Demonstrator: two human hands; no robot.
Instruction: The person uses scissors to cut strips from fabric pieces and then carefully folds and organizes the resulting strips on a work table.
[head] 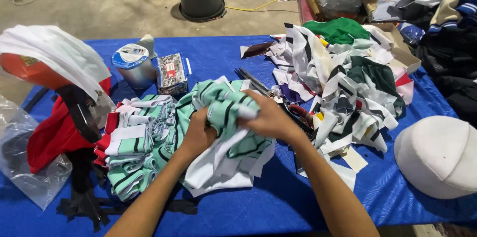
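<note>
Head view: both hands are clenched into a bunched mint-green striped fabric piece (pixel 226 110) mid-table, left hand (pixel 198 135) gripping from below and right hand (pixel 271 118) pressing on top, apparently to gather it off the striped stack (pixel 136 142) beside it. Scissors (pixel 268 90) lie just behind the right hand, a scrap pile (pixel 348 83) crowds the right, with a tin can (pixel 133 63), small box (pixel 171 73), white cap (pixel 439 155) and red garment on a stand (pixel 54 132) on the blue table (pixel 278 202).
</note>
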